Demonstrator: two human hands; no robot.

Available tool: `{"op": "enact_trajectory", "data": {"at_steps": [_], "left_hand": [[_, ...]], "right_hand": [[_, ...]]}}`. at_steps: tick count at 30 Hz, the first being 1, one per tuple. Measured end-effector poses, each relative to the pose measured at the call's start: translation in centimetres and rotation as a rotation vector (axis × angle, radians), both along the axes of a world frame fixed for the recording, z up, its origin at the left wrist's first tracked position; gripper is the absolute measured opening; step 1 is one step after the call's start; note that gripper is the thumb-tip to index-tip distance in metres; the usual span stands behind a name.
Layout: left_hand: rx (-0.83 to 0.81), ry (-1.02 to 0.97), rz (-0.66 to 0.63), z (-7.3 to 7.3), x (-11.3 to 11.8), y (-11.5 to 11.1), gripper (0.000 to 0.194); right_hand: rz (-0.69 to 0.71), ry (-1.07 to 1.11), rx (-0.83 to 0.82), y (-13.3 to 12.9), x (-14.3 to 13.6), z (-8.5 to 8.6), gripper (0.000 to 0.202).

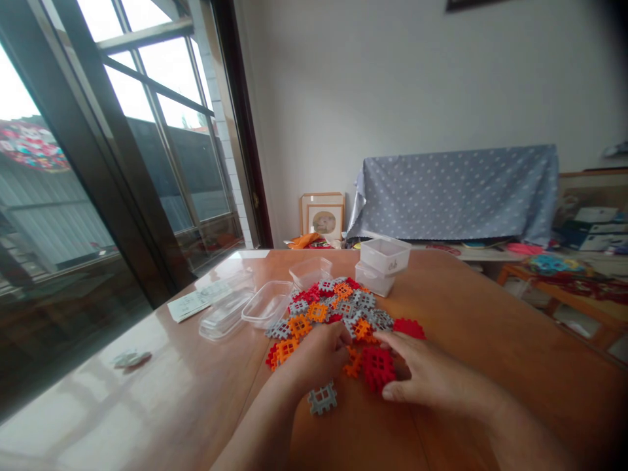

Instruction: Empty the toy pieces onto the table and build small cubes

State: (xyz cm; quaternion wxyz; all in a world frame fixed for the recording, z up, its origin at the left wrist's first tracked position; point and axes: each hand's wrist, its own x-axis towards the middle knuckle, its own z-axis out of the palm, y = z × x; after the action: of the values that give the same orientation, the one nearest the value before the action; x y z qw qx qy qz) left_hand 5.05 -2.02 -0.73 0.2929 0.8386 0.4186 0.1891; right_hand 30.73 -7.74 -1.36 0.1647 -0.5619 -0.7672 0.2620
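Note:
My right hand (pixel 422 369) curves around a red stack of square interlocking plastic pieces (pixel 379 367), thumb at the near side and fingers at the far side. My left hand (pixel 330 347) is closed, fingers curled downward at the near edge of the pile; what they hold, if anything, is hidden. Just right of those fingers is an orange interlocking piece (pixel 352 363). A grey windowed piece (pixel 322 398) lies on the table below my left wrist. Beyond both hands spreads a heap of grey, orange and red pieces (pixel 345 307).
Clear plastic tubs (pixel 267 305) and a lid (pixel 223 317) lie left of the heap, near a paper sheet (pixel 196 299). Two stacked white containers (pixel 385 255) stand behind it. A small packet (pixel 131 359) rests on the wooden table (pixel 196 399) at left.

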Motion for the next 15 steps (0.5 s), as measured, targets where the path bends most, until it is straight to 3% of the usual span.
{"op": "enact_trajectory", "data": {"at_steps": [6, 15], "left_hand": [[-0.100, -0.049, -0.039, -0.7, 1.9, -1.2, 0.021], [-0.197, -0.053, -0.040, 0.3, 1.9, -1.6, 0.021]], "right_hand": [[-0.018, 0.039, -0.054, -0.3, -0.4, 0.4, 0.080], [-0.035, -0.015, -0.053, -0.2, -1.5, 1.0, 0.055]]}}
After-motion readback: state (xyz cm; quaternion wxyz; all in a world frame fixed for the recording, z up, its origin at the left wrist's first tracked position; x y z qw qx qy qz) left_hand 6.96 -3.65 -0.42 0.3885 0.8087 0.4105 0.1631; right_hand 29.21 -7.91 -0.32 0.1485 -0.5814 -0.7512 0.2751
